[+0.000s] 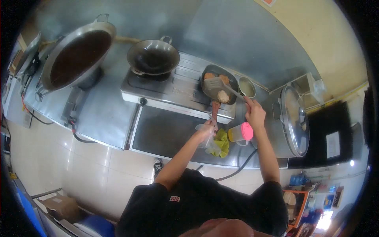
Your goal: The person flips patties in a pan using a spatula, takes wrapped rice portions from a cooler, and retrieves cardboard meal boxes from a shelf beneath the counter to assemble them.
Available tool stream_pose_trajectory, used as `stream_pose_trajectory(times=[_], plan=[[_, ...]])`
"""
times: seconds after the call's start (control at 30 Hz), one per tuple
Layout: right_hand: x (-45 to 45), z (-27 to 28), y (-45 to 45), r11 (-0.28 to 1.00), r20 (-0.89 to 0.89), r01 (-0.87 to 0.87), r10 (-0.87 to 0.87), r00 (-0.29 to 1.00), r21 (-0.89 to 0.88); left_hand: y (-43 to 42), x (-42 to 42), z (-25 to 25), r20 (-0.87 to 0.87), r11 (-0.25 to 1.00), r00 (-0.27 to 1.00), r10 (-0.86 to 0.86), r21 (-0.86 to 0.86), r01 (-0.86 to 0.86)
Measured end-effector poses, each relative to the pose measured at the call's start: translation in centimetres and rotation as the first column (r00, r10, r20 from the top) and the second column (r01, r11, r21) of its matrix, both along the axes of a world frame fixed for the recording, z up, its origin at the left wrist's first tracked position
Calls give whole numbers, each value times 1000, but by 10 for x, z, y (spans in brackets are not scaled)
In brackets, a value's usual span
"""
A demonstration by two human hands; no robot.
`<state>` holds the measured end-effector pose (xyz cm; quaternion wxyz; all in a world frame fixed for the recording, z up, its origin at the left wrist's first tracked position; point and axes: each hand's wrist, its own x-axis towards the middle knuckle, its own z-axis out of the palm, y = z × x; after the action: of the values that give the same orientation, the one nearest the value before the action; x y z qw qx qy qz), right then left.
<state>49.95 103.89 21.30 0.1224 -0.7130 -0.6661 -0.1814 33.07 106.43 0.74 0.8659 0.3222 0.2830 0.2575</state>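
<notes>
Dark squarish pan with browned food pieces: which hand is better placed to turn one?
Probably the right hand: it holds the grey slotted spatula over the pan, near the browned food pieces; the left hand grips the pan's brown handle.

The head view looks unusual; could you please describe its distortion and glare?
Head view: strong fisheye bending curves the counter, with corners black; glare burns out a patch at lower right; the floor shines; the frying pan shows no strong glare.

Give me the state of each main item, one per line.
Left hand: gripping pan handle
Right hand: gripping slotted spatula
Slotted spatula: over frying pan
Frying pan: holding browned food
Small wok: uncovered
Large wok: uncovered, dark liquid inside
Pitcher: pink lid on
Stockpot: covered
</notes>
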Motion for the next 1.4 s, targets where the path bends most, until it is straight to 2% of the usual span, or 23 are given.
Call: stream_pose_trajectory(times=[0.13, 0.23, 0.33, 0.43, 0.53, 0.73, 0.83, 0.93, 1.07, 1.17, 1.23, 1.4], plan=[[10, -7, 19, 998, 54, 6, -10, 998, 67, -1, -1, 0, 10, 1000, 1000, 8, -22, -8], [20, -19, 30, 998, 130, 51, -56, 990, 38, -2, 0, -5, 54, 999, 999, 4, -39, -2], [19, -28, 31, 999, 123, 35, -38, 992, 27, -1, 2, -9, 95, 999, 995, 10, -51, -5], [22, -38, 21, 997, 140, -58, 50, 989, 54, -2, 1, -6, 85, 998, 996, -3, -56, 8], [25, -19, -1, 996, 94, -82, 83, 992, -20, 0, 1, -11, 87, 999, 996, 1, -41, 3], [26, -13, 0, 996, 133, -35, 24, 991, 82, -1, 7, -22, 74, 1000, 997, 3, -20, -2], [23, -30, 23, 992, 179, -111, 99, 979, 63, -1, 8, -19, 61, 1000, 998, 2, -22, -1], [20, -35, 31, 998, 179, 4, -15, 984, 61, -2, 2, -11, 44, 999, 999, 2, -34, -1], [25, -41, 27, 997, 188, -70, 64, 980, 26, -1, -1, -9, 85, 1000, 996, -13, -25, 15], [17, -32, 16, 995, 181, -101, 99, 979, 0, -3, -7, 2, 36, 998, 999, -11, -54, 13], [18, -15, 7, 992, 145, -123, 125, 981, -20, -2, -3, -11, 71, 999, 997, -21, -41, 24], [14, 23, -8, 996, 120, -84, 84, 989, -4, -2, -4, -5, 56, 998, 998, -20, -59, 24]])
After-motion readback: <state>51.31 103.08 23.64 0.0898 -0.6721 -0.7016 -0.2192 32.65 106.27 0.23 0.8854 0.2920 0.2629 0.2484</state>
